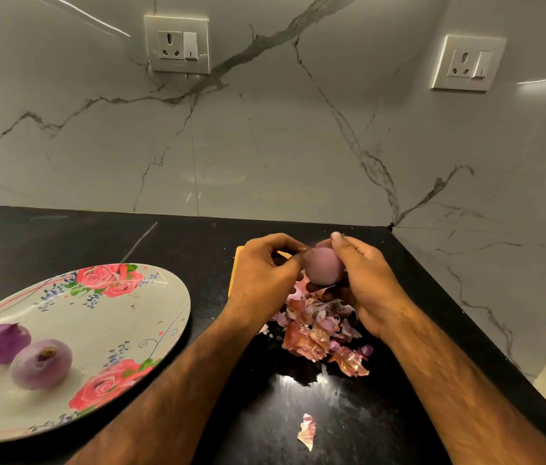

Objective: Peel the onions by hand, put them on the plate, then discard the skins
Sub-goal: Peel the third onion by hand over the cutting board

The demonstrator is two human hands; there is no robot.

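Note:
My right hand (363,283) grips a purple onion (321,266) above the black counter, thumb over its top. At the onion's left side my left hand (264,273) pinches a bit of its skin. Below the hands lies a heap of pink and brown onion skins (318,333). One loose skin piece (307,431) lies nearer to me. A white plate with red roses (130,317) sits at the left. On it rest two peeled purple onions (0,342) (40,363), side by side near its left part.
A yellow board edge (235,263) shows behind my left hand. The marble wall meets the counter just behind the hands, with two sockets (177,43) (467,63) on it. The counter's right edge (486,330) runs diagonally beside my right forearm.

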